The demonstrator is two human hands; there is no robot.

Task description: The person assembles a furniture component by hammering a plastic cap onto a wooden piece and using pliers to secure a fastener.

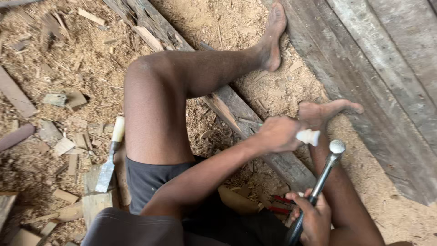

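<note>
1. Your left hand (278, 133) is closed around the chisel (306, 136), its pale handle end sticking out toward the hammer so it can be struck
2. Your right hand (312, 217) is wrapped tight on the metal hammer (324, 174), its head poised just beside that handle end
3. The chisel's blade, mostly hidden, points into the wooden plank (236, 111), which lies on the sawdust floor between your legs
4. A spare chisel (111, 155) rests on chips beside your left thigh

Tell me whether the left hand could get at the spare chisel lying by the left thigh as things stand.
Probably not right away. The left hand is shut on a chisel with a white handle at the plank, and the raised left leg stands between it and the spare chisel lying on the sawdust.
</note>
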